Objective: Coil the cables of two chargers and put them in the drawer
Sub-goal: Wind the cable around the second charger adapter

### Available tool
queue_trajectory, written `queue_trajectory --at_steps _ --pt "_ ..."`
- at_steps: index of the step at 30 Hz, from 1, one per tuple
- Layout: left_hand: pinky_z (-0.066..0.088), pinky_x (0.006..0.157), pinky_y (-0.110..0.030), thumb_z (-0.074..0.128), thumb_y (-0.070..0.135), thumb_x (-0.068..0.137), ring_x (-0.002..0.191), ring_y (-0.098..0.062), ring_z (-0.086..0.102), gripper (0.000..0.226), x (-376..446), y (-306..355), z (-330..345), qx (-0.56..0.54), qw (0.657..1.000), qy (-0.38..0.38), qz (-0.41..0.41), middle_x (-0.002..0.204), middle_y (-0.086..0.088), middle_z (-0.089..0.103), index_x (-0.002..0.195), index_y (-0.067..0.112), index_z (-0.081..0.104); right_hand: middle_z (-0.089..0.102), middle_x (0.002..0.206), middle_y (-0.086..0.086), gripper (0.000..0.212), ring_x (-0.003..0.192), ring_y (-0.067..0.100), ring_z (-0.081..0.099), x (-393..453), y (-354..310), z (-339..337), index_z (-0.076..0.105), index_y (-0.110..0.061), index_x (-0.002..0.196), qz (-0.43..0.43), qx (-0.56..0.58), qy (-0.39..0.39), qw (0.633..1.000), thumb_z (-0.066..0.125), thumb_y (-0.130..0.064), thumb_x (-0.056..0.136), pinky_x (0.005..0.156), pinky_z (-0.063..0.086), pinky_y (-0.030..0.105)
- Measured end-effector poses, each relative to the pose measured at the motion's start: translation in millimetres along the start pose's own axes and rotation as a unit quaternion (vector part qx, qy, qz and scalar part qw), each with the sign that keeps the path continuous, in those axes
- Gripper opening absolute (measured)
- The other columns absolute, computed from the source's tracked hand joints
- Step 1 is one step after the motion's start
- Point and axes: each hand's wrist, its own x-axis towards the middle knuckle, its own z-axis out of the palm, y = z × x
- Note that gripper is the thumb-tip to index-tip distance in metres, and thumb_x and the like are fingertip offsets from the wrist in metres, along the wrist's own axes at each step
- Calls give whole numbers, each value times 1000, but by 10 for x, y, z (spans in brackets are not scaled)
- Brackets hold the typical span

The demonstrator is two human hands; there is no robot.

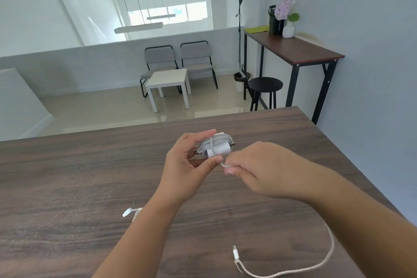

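charger (216, 145) | pinched in left hand (187, 165) grip | right hand (255, 165) grip pinches cable end (225, 165)

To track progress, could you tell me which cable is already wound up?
The cable wrapped around the white charger in the left hand; the braided cable lies loose on the table.

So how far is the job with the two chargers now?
Nearly done: the first charger has its cable wrapped around it, held by the left hand. In hand: the right hand pinches the cable's last end to finish it. Left: the second cable lies uncoiled on the table, and nothing is stored; no drawer is in view.
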Motion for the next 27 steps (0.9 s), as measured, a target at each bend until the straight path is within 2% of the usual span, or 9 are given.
queue_trajectory --at_steps 2,4,6,11,14,17,20,24,27 --pt "60 73 -32 82 27 75 103 -16 67 49 -4 -10 -21 1 1000 -19 0 112 -3 65 120 34 67 51 68 -14 20 63 1 46 16 68 -121 49 -34 80 -8 6 1 1000 43 -36 98 66 43 31" --pt "59 64 -33 84 31 75 99 -11 65 48 -4 0 -42 6 999 -41 -3 108 1 64 120 35 68 50 66 -15 20 61 -2 45 39 123 -204 54 -32 79 -13 7 2 1000 46 -36 97 63 40 29" --pt "55 60 -26 85 26 73 96 -10 64 49 -4 23 -30 23 997 -68 1 106 2 63 120 28 70 52 66 -15 20 62 0 47 69 139 -245 55 -30 79 -22 3 8 1000 47 -37 96 62 41 29" --pt "52 62 -18 87 16 69 87 -10 63 48 1 73 14 35 995 -91 14 101 -1 63 115 16 73 55 65 -12 20 62 3 50 141 140 -230 57 -26 80 -42 25 30 998 48 -35 96 60 41 26" --pt "52 64 -21 88 23 66 84 -10 62 50 -12 80 38 13 997 -70 10 97 -1 62 114 20 74 47 56 -15 17 57 1 48 140 142 -204 57 -25 80 -46 67 58 995 51 -29 96 53 31 17" --pt "56 69 -26 89 21 68 85 -19 63 47 -25 91 63 -7 999 -50 1 97 0 63 112 27 74 51 55 -12 17 56 5 50 130 157 -179 61 -22 80 -41 105 78 991 55 -29 95 51 32 15" --pt "55 69 -26 87 17 68 86 -17 66 43 -31 101 92 -24 998 -61 -3 99 3 64 108 29 75 57 55 -10 18 55 6 52 109 160 -234 67 -24 76 -32 133 83 987 64 -38 87 52 34 14" --pt "55 73 -30 85 11 68 91 -22 68 46 -87 116 107 -85 991 -99 -25 107 -7 67 112 19 74 58 58 -4 25 55 10 49 51 281 -456 66 -23 66 5 219 55 974 77 -44 74 54 38 19" --pt "53 78 -27 85 7 66 96 -20 67 49 -135 168 86 -168 975 -141 -32 109 -13 69 113 14 73 45 56 7 20 54 16 37 17 444 -495 65 -22 66 8 342 32 939 75 -37 76 52 32 20"
